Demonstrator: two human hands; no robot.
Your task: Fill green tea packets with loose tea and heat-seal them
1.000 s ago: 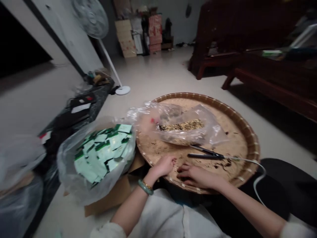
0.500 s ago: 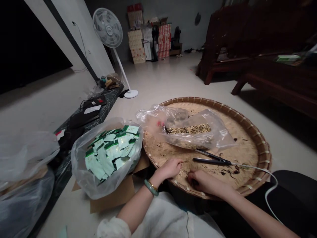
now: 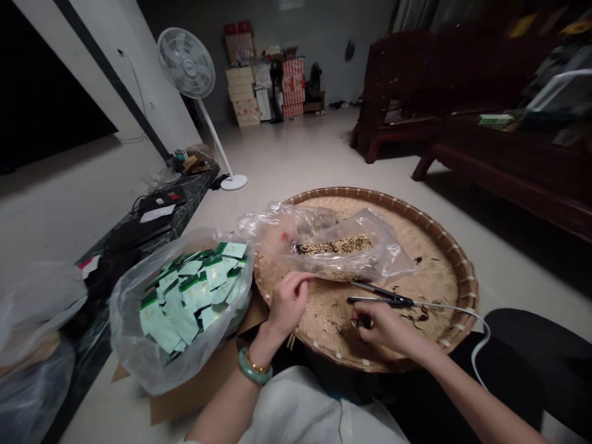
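Observation:
My left hand [image 3: 289, 302] is over the left part of a round woven bamboo tray [image 3: 465, 271], its fingers stretched toward the near edge of a clear plastic bag [image 3: 393, 253]. Whether the fingertips touch the bag I cannot tell. Inside the bag lies a pale strip flecked with black [image 3: 335, 245]. My right hand [image 3: 382, 324] is curled low over the tray's near side, fingers pinched; what they hold is hidden. Just beyond it a black tong-shaped clamp with a white cord, like a hair straightener [image 3: 386, 297], lies with its arms apart. Dark leaf-like crumbs [image 3: 420, 317] are scattered around.
Left of the tray, a clear bag full of green sachets [image 3: 198, 290] stands in a cardboard box [image 3: 185, 385]. A white fan [image 3: 187, 65] stands farther back. Dark wooden furniture [image 3: 444, 148] is at the right, and a black round seat [image 3: 531, 345] at the near right.
My left hand has risen from the tray's near side toward the plastic bag, and its fingers have straightened. My right hand has lifted slightly, still curled. The view has shifted a little right.

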